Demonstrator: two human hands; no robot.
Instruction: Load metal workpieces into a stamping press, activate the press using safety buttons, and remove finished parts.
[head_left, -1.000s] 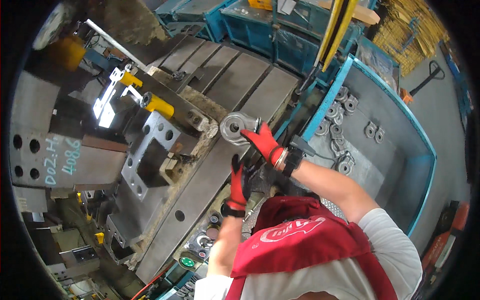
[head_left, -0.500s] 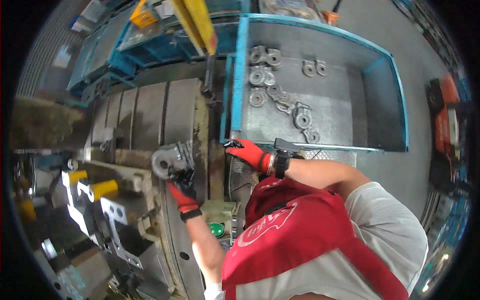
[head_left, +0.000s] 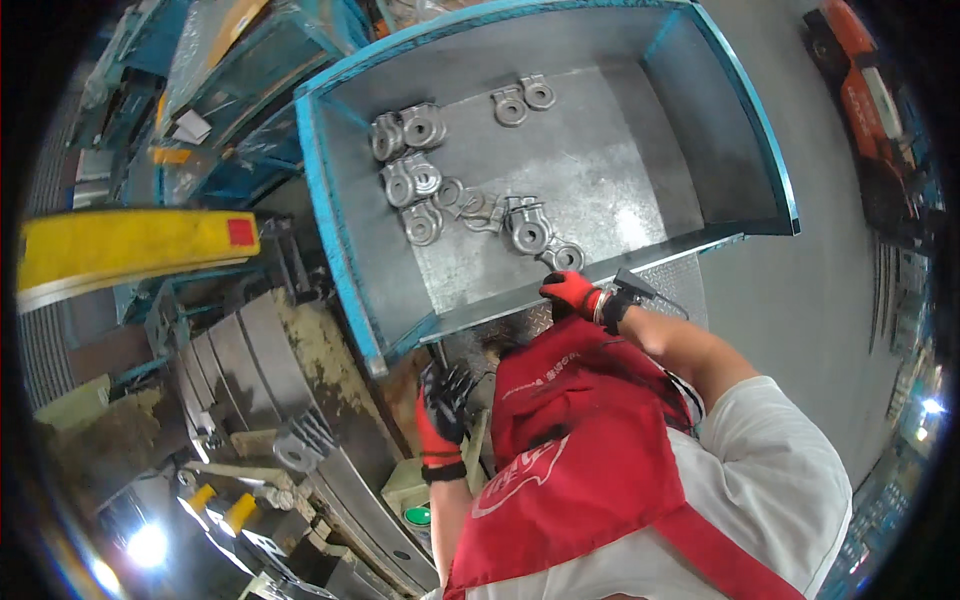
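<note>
My left hand [head_left: 445,408], in a red glove with black palm and fingers, hangs beside the machine bed with its fingers apart and nothing in it. My right hand [head_left: 572,291], gloved the same way, lies at the near edge of a blue-rimmed metal bin [head_left: 610,268], fingers curled over that edge. Just inside, close to this hand, sits a grey ring-shaped metal casting [head_left: 563,257]; a larger casting [head_left: 530,232] is beside it. Several similar castings lie along the bin's left side. A small group of castings [head_left: 303,443] rests on the machine bed, apart from my left hand.
A slotted machine table [head_left: 240,370] stands at the left, with a yellow beam [head_left: 140,250] above it. A green button [head_left: 418,515] is on a box near my left forearm. Blue racks [head_left: 250,110] stand at the far left; an orange vehicle [head_left: 865,120] is at the far right.
My left hand has let go of the castings on the machine bed and moved right. My right hand has shifted right along the bin's near edge. The view has turned toward the bin.
</note>
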